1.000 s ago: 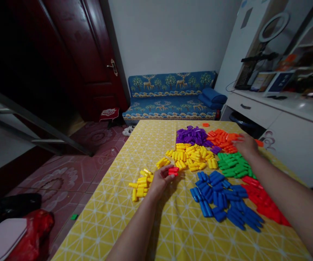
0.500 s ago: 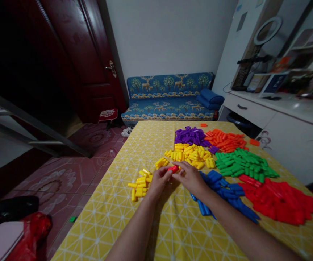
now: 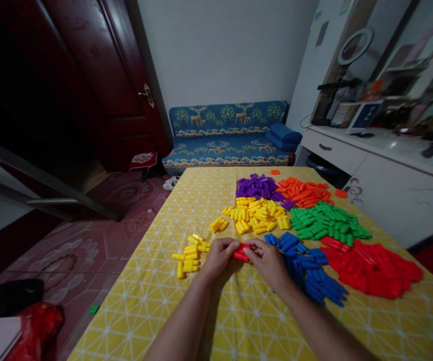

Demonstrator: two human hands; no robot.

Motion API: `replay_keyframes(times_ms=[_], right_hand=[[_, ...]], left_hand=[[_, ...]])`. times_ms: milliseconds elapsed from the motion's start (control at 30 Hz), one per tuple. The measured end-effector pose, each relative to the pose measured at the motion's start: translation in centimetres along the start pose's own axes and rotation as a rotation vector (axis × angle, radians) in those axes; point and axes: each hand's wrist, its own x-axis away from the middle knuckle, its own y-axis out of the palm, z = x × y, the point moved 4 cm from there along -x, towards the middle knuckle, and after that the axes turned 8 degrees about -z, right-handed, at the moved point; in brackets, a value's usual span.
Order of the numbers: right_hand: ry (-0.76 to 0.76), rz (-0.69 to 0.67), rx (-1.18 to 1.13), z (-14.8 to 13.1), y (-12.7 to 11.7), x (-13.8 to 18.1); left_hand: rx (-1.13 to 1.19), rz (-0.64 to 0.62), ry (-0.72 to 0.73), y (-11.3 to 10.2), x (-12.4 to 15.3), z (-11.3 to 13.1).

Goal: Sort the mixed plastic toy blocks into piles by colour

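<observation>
A desk [image 3: 186, 311] under a yellow cloth with a white triangle pattern fills the lower half of the view, with a dark red door [image 3: 99, 75] at ten o'clock, a blue deer-print sofa [image 3: 226, 135] at twelve and a white cabinet [image 3: 397, 185] at two. On the cloth lie sorted heaps of small plastic cylinder blocks: the red heap [image 3: 374, 265] at four o'clock, the blue heap [image 3: 310, 263] just beside it toward the centre, the green heap [image 3: 325, 225] at two, the orange heap [image 3: 302, 191] and purple heap [image 3: 256, 186] at the far end, and the big yellow heap [image 3: 257, 218] in the middle. A smaller yellow cluster [image 3: 190, 253] lies at nine o'clock of the hands, with a few loose yellow blocks [image 3: 218, 224] between it and the big heap. Both forearms reach in from six o'clock. The left hand [image 3: 218, 255] and the right hand [image 3: 267, 260] meet near the centre of the desk, fingers of both pinched together on a single red block piece [image 3: 242, 252], which sits low over the cloth between them, just short of the blue heap.
</observation>
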Motion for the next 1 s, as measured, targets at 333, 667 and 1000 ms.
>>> replay_keyframes(times_ms=[333, 667, 1000], right_hand=[[0.051, 0.044, 0.018, 0.2, -0.6, 0.6], [0.045, 0.472, 0.361, -0.6, -11.7, 3.0], [0.106, 0.879, 1.054, 3.8, -24.2, 9.0]], left_hand=[[0.066, -0.084, 0.006, 0.5, 0.1, -0.2], [-0.033, -0.013, -0.031, 0.3, 0.1, -0.1], [-0.043, -0.001, -0.027, 0.2, -0.1, -0.3]])
